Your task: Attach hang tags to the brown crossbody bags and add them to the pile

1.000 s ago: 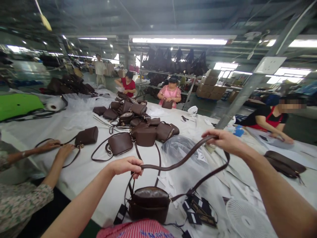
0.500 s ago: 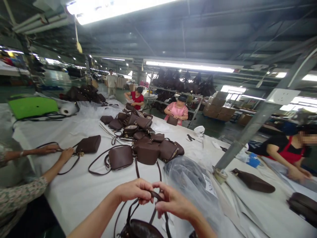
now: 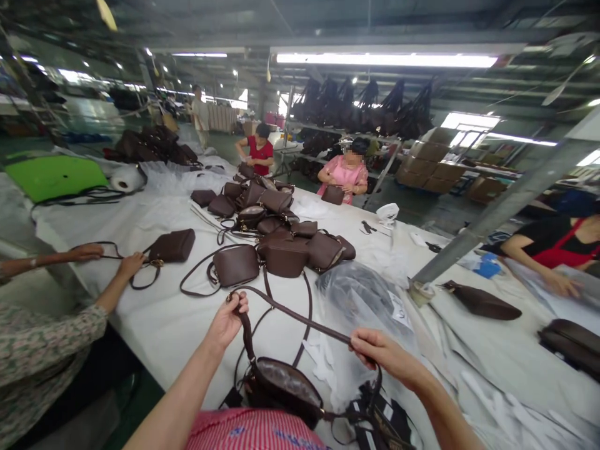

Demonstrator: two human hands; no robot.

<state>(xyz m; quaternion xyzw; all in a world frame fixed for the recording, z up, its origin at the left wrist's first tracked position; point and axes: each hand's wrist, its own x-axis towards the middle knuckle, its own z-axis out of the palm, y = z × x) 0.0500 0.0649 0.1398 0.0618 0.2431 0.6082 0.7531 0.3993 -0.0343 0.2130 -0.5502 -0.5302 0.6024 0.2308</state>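
Strap of one open brown bag is held up by two bare hands: the left hand pinches it at a bend, and the right hand has its fingers closed on it farther along. That bag sits on the near part of the table, mouth up, just in front of one striped apron. Near its right end lie several black tags, overlapping too much to count. Farther in is one heap of brown bags; at least ten show, the rest partly hidden. One more bag lies at the left, its strap in a co-worker's two hands. Two bags lie well apart at the right, past one clear plastic bag. One green thing and one white roll are at the far left.
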